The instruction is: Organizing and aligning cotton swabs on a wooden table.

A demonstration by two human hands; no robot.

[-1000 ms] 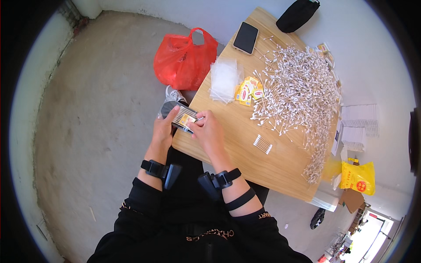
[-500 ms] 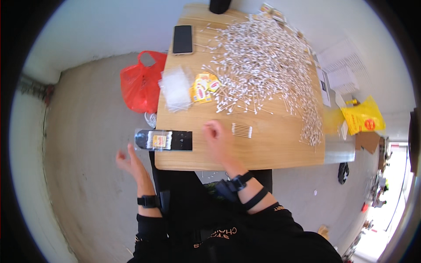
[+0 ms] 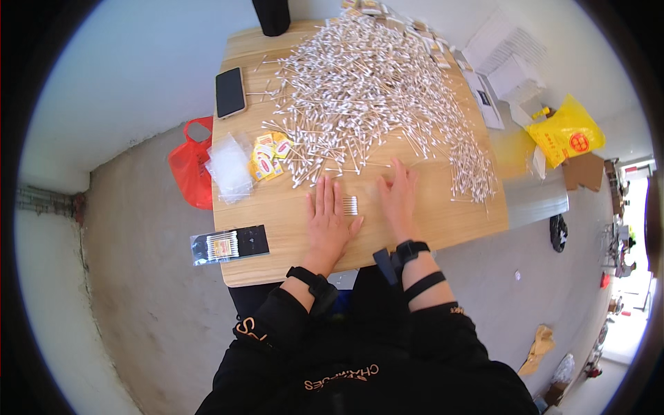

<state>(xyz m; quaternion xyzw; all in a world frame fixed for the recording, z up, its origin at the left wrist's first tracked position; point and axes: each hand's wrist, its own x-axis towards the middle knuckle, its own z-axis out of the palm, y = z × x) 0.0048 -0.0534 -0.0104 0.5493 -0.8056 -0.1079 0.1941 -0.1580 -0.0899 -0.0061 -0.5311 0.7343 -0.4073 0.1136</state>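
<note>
My left hand lies flat on the wooden table with its fingers stretched out. Beside its fingers is a short row of cotton swabs, whose left end the hand seems to cover. To the right of that row, my right hand rests low over the wood, thumb and fingers apart, with nothing visible in it. A large loose heap of cotton swabs spreads beyond both hands. At the table's front left corner, a clear bag of swabs with a small yellow card lies on a black strip.
Clear plastic bags and yellow printed cards lie left of the heap. A phone and a black container are farther back. A red bag hangs at the left edge; a yellow bag is at right.
My left hand has moved from beside the bagged swabs to the small swab row. My right hand has shifted to that row's right side and its fingers have opened. The view has turned.
</note>
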